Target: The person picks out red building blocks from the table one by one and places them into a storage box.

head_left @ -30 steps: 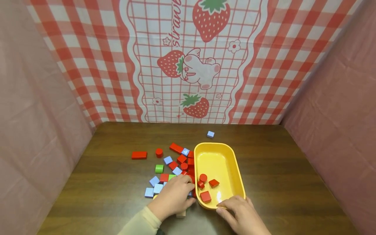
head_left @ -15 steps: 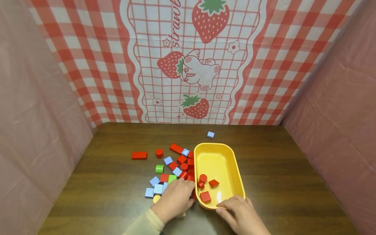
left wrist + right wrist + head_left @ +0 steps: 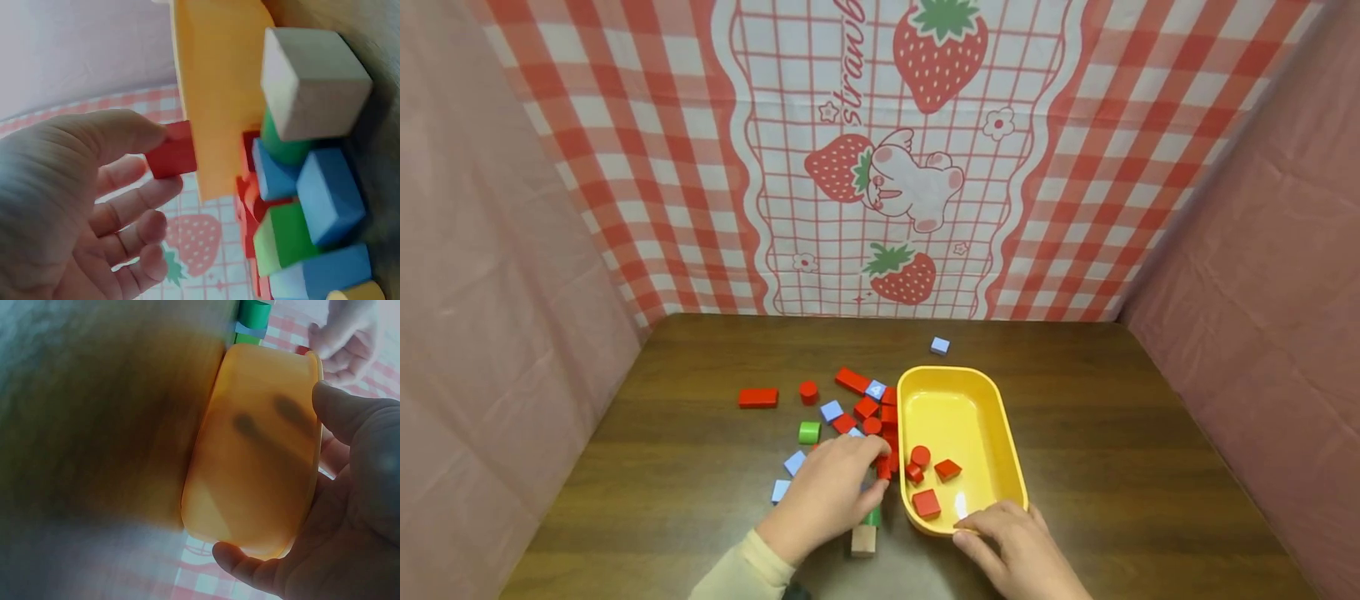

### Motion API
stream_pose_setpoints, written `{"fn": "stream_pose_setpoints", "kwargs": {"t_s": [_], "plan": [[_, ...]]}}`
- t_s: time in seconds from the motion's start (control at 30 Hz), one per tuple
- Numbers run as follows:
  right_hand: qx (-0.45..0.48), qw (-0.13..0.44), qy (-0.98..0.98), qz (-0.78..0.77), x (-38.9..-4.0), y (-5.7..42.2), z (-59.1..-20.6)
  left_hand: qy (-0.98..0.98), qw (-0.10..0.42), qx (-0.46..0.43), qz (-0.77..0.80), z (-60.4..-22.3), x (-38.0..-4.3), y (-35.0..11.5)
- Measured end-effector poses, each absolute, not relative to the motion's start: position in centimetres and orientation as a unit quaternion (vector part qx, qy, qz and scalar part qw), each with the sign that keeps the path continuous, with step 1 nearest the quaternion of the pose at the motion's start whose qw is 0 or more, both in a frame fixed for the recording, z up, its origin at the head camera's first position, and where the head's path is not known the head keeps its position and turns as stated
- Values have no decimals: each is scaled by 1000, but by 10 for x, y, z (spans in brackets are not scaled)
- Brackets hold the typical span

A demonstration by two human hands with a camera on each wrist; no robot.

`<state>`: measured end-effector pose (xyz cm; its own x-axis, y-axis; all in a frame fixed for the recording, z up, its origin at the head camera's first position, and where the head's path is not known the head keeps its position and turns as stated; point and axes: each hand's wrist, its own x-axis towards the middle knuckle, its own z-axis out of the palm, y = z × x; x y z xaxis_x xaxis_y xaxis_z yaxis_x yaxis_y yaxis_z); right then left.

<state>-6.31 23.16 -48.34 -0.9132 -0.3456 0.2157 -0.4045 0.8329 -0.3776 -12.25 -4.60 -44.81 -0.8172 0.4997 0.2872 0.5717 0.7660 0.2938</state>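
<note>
My left hand [image 3: 826,493] pinches a red block [image 3: 172,150] between thumb and fingers. In the left wrist view the block is lifted beside the wall of the yellow tray [image 3: 953,417]. At the tray's near right corner my right hand [image 3: 1024,550] grips the rim, thumb on the near side. Several red blocks, among them a round one [image 3: 920,456] and a square one [image 3: 927,503], lie in the tray's near part. Red, blue and green blocks crowd the tray's left side, partly hidden by my left hand. A plain wooden cube [image 3: 315,81] sits by a green block [image 3: 872,517].
Farther left on the brown table lie a long red block [image 3: 758,398], a red cylinder [image 3: 808,392] and a green block [image 3: 809,432]. A blue block [image 3: 940,345] lies beyond the tray. A strawberry-patterned cloth [image 3: 880,192] hangs at the back, with pink cloth on both sides.
My left hand has risen out of the blocks and drawn slightly back with a red block, uncovering the wooden cube and green block. The right hand and tray stay in place.
</note>
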Motion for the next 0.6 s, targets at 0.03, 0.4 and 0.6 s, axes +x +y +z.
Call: {"fn": "stream_pose_setpoints", "kwargs": {"t_s": [0.03, 0.4, 0.6], "plan": [[196, 69, -955, 212, -63, 232, -484, -931, 102, -291, -193, -447, -122, -44], [194, 61, -955, 217, -62, 234, -485, -923, 63, -338, -173, -452, -114, -17], [194, 68, -955, 215, -62, 233, -485, -924, 70, -342, -158, -456, -114, -14]]}}
